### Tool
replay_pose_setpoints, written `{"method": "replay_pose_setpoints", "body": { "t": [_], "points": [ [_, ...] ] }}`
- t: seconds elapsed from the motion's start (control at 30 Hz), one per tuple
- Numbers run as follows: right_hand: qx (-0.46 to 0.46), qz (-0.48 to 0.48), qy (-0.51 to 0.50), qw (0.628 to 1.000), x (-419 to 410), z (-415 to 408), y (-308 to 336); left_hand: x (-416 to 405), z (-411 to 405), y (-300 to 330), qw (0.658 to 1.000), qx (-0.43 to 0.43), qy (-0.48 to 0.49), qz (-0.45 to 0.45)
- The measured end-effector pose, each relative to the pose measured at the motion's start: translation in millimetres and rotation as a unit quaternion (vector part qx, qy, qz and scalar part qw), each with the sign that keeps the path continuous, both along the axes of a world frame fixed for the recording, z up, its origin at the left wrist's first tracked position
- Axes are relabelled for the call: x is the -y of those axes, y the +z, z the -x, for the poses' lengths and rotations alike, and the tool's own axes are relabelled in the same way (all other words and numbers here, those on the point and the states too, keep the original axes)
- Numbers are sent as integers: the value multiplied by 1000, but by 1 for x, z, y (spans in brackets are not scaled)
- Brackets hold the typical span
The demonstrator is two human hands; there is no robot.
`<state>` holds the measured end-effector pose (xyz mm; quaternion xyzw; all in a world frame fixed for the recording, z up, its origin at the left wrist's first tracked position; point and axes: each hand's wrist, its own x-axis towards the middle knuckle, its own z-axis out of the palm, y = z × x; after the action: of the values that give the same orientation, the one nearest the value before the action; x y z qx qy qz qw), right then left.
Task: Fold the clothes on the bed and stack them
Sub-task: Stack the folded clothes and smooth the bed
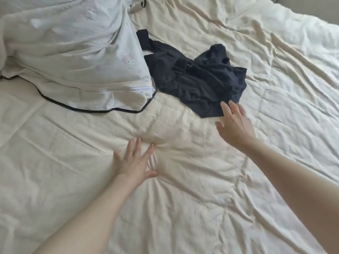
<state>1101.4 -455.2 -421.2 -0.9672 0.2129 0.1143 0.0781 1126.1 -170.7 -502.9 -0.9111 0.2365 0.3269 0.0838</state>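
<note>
Right hand (233, 123) spread wide, fingertips at garment's near edge, holding nothing | left hand (134, 160) flat on sheet (183, 208), likely bracing your lean | dark garment (198, 79) crumpled centre frame, beside pillow (73, 57) upper left | unfolded yet.

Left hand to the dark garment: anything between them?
Only bare, wrinkled cream bedsheet, per the head view. The left hand presses flat on it; the dark garment lies farther up the bed.

Printed pillow (73, 57) w/ black-piped edge lies top left on wrinkled bedsheet (275, 88).
</note>
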Motion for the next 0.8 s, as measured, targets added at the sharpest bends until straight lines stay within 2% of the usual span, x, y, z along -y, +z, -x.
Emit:
{"method": "replay_pose_setpoints", "body": {
  "t": [0.13,0.23,0.33,0.47,0.53,0.63,0.7,0.8],
  "points": [
    [61,39,-8,997,22,-44,-23,-1,1,-17,999,43,-11,19],
    [37,-1,-74,997,31,-67,-39,-3,0,-23,999,45,-18,17],
    [78,-25,-145,986,32,-69,-52,0,-1,-22,999,35,-16,15],
    [58,-54,-182,980,29,-58,-55,0,-4,-17,1000,23,-16,2],
    [28,-50,-161,985,31,-57,-51,3,-4,-15,1000,19,-6,-1],
    [2,40,-118,992,31,-49,-50,10,-5,-9,1000,-2,-2,-2],
    [30,81,-67,994,22,-39,-51,11,-7,-6,1000,-3,0,-6],
    [66,63,64,994,0,-12,-51,10,-10,-2,1000,-10,-1,-15]
  ]
}}
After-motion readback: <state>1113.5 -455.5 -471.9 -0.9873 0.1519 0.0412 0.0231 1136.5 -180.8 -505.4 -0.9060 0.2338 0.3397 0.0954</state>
